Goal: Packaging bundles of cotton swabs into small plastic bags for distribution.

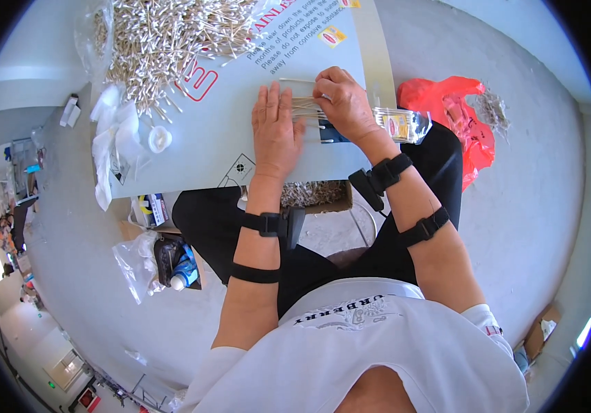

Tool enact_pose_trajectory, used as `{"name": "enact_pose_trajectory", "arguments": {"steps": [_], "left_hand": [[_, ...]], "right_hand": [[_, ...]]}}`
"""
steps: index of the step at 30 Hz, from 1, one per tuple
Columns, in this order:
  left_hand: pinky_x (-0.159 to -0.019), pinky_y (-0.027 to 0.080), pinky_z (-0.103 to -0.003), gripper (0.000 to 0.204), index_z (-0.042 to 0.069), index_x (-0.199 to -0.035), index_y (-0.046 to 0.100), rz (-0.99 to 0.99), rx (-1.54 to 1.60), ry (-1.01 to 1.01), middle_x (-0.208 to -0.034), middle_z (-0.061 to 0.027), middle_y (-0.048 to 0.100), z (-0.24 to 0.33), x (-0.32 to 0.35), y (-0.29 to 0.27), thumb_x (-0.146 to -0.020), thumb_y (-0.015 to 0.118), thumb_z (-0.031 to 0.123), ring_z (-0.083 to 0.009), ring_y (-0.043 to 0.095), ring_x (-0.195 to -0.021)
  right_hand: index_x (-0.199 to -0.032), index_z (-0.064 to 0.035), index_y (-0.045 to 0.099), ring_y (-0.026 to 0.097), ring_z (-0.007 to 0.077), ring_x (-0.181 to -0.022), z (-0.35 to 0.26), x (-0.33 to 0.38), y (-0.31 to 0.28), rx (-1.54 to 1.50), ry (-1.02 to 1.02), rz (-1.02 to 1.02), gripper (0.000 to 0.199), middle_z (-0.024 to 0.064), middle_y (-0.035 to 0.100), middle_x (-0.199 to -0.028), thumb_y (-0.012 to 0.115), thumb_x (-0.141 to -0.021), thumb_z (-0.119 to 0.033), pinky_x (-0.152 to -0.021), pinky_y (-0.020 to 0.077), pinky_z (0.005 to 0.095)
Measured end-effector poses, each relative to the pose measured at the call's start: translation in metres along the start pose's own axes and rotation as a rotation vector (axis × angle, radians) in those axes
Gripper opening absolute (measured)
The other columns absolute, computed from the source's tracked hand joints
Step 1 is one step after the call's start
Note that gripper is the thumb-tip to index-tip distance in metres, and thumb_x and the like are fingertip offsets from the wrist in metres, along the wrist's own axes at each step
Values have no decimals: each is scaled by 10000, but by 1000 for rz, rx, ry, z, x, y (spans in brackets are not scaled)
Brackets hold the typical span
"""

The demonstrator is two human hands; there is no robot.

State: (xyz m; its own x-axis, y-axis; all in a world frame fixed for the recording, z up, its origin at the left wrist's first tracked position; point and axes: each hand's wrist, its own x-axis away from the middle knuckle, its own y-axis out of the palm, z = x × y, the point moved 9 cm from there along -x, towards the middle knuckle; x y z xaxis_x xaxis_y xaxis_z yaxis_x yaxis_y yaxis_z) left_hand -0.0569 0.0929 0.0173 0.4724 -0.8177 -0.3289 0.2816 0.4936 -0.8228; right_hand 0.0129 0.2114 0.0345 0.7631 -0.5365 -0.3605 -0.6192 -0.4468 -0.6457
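Observation:
My left hand (276, 127) lies flat, palm down, on the pale board (220, 138), its fingers pressing on a small bundle of cotton swabs (307, 110). My right hand (342, 103) sits just to the right with curled fingers gripping the same bundle of swabs. A clear plastic packet (402, 125) holding swabs lies under my right wrist at the board's right edge. A large loose heap of cotton swabs (165, 41) covers the far left of the board.
White plastic bags and a small round white lid (159, 139) lie at the board's left edge. A red plastic bag (457, 113) sits on the grey floor at right. A box of swabs (313, 194) is under the board. Bagged items (165, 265) rest on the floor at left.

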Motion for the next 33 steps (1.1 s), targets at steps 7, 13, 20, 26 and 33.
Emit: {"name": "enact_pose_trajectory", "arguments": {"steps": [7, 13, 20, 26, 33], "left_hand": [[-1143, 164, -538, 710, -2, -1429, 365, -170, -222, -35, -1523, -193, 287, 21, 15, 10, -876, 618, 366, -359, 207, -1432], [-1148, 139, -540, 767, -36, -1440, 313, -155, -236, -65, -1530, -226, 250, 24, 22, 12, -890, 594, 418, -366, 183, -1439], [-1151, 126, -536, 767, -28, -1462, 257, -166, -241, -50, -1530, -226, 248, 22, 23, 15, -919, 546, 430, -371, 194, -1435], [-1154, 119, -533, 749, -30, -1459, 262, -179, -249, -58, -1529, -225, 250, 21, 23, 16, -929, 533, 425, -370, 198, -1434], [-1154, 117, -533, 750, -32, -1457, 263, -185, -238, -66, -1531, -218, 249, 22, 23, 16, -928, 535, 425, -365, 193, -1436]], "right_hand": [[-737, -40, 610, 583, 308, -908, 10, 9, -5, -70, 39, 23, 73, 89, 591, -922, 665, -699, -11, -775, 499, 400], [-761, -31, 612, 597, 304, -883, 14, 7, -11, -136, 94, 91, 69, 90, 600, -901, 674, -730, -29, -759, 498, 377], [-791, -46, 630, 592, 304, -838, 16, -20, -1, -28, 107, 36, 38, 98, 593, -883, 662, -792, -66, -715, 488, 380], [-812, -54, 647, 590, 291, -896, 9, -20, -5, -10, 41, 50, 76, 83, 588, -893, 689, -755, -81, -749, 495, 382], [-830, -60, 665, 573, 291, -958, 12, -10, -4, 58, 90, 76, 101, 78, 585, -946, 692, -742, -101, -787, 499, 386]]}}
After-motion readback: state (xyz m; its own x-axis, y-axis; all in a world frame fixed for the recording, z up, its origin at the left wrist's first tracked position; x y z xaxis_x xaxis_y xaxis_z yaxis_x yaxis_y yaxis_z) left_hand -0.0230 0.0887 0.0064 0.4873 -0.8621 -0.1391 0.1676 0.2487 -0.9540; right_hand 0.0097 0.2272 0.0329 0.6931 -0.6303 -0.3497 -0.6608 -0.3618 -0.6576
